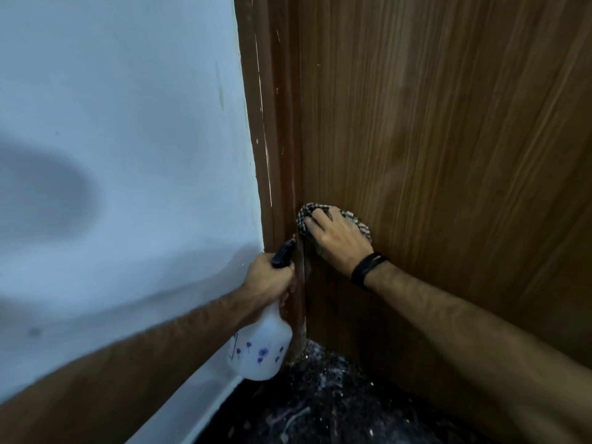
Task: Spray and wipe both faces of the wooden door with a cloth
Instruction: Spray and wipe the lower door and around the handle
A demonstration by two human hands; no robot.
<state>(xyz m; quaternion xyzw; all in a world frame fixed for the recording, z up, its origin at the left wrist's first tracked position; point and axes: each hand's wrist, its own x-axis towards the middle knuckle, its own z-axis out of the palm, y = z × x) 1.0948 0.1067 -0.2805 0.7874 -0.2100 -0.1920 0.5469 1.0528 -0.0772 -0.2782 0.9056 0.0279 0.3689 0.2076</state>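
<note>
Hands work low at the hinge corner. Wooden door [448, 139] stands upright, long axis vertical, straight ahead & to the right. Right hand [336, 238] is nearer, fingers spread flat, pressing checked cloth [358, 221] on door face by the frame [275, 139]. Left hand [266, 280] grips spray bottle [259, 350], nozzle aimed at the corner.

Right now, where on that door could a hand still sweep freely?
The door face is bare above and right of the cloth. It is crowded low at the frame corner, where the right hand, left hand and spray bottle meet.
</note>
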